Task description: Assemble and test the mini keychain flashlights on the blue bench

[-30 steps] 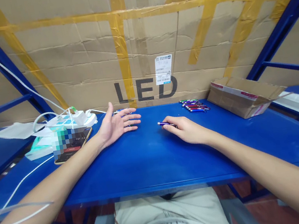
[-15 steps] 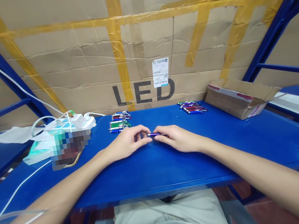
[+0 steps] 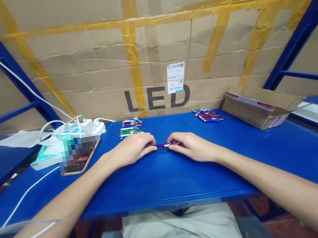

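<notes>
A small purple pen-shaped torch (image 3: 161,146) lies across the middle of the blue table (image 3: 169,178), held at both ends. My left hand (image 3: 133,148) pinches its left end with curled fingers. My right hand (image 3: 190,146) grips its right end, where a thin metal ring shows. A row of several like torches (image 3: 129,126) lies just behind my left hand. A second row of torches (image 3: 207,114) lies behind my right hand.
A phone (image 3: 79,155) lies at the left, beside a white power strip (image 3: 79,129) with cables and a teal packet (image 3: 44,157). An open cardboard box (image 3: 263,105) sits at the right. A large cardboard sheet marked LED (image 3: 158,97) closes the back.
My left hand has come in from the left row, where it lay open, and closed on the purple torch. My right hand brought the torch toward the middle.
</notes>
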The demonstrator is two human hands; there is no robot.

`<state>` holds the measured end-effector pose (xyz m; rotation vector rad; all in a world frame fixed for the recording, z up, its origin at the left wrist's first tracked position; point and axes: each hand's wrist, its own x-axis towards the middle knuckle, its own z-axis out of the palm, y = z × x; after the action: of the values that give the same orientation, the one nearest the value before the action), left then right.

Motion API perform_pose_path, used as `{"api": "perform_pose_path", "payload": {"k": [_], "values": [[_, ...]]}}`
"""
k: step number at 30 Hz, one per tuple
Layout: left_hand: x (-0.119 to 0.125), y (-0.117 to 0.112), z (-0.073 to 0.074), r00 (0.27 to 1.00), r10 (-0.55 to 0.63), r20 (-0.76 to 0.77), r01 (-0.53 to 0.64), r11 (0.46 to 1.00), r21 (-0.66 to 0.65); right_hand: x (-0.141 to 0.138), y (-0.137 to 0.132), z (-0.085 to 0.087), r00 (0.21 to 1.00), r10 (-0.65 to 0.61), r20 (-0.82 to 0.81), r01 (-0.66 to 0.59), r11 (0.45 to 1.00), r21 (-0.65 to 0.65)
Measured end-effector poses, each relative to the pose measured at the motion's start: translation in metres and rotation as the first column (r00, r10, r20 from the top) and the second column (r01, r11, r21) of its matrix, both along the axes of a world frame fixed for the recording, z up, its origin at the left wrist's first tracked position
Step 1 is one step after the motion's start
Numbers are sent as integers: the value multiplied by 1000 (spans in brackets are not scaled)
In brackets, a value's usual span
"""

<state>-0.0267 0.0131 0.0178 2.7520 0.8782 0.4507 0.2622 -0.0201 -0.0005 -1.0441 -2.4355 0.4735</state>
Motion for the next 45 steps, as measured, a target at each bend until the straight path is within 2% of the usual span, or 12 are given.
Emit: {"api": "perform_pose_path", "payload": {"k": [9, 17, 21, 23, 25, 27, 32, 36, 39, 42, 45], "values": [[-6, 2, 9, 1000, -2, -31, 0, 999, -50, 3, 3, -2, 995, 68, 78, -73, 996, 53], [-22, 8, 14, 996, 43, -72, -50, 995, -90, 5, 5, -3, 995, 61, 83, -66, 996, 61], [-17, 5, 9, 996, 86, -35, -87, 996, -16, 5, 5, -5, 995, 61, 80, -66, 996, 66], [-10, 2, 6, 999, 33, -16, -33, 999, 17, 5, 5, -5, 995, 60, 85, -66, 995, 72], [-4, 0, 3, 999, -42, -5, 42, 999, -4, 6, 6, -5, 995, 50, 87, -57, 995, 80], [-5, 2, 2, 999, -46, 8, 46, 999, -28, 7, 7, -5, 996, 35, 87, -42, 995, 85], [-36, 23, 7, 994, 97, -49, -99, 994, -47, 12, 11, -6, 996, 6, 90, -14, 996, 88], [-59, 41, 7, 969, 219, -112, -221, 975, 0, 16, 15, -4, 994, -33, 101, 23, 995, 99], [-67, 50, 4, 953, 272, -134, -266, 962, 60, 18, 16, -4, 993, -56, 109, 44, 993, 106], [-71, 54, 0, 947, 311, -80, -304, 949, 86, 19, 17, -5, 992, -67, 109, 55, 993, 108], [-71, 54, 3, 941, 321, -110, -308, 943, 122, 22, 20, -7, 992, -71, 107, 58, 991, 119]]}}
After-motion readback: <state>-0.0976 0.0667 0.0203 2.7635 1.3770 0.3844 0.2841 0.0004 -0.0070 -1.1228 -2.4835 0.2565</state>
